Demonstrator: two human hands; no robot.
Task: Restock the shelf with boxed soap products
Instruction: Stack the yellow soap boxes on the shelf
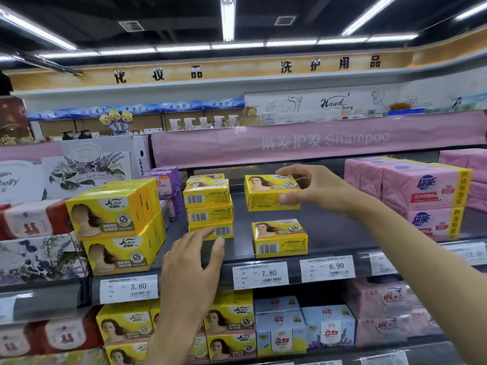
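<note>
The right hand [315,189] pinches a yellow soap box [263,192] in its grip — held in the air above a second yellow box [279,239] standing on the dark shelf [332,233]. The left hand [191,259], grip loose and holding nothing, has its fingertips [203,233] at the foot of a stack of yellow boxes [208,204].

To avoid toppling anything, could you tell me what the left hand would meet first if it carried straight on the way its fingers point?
Most likely the bottom box of the yellow stack: the fingertips of the left hand lie at its front, though contact is unclear.
</note>
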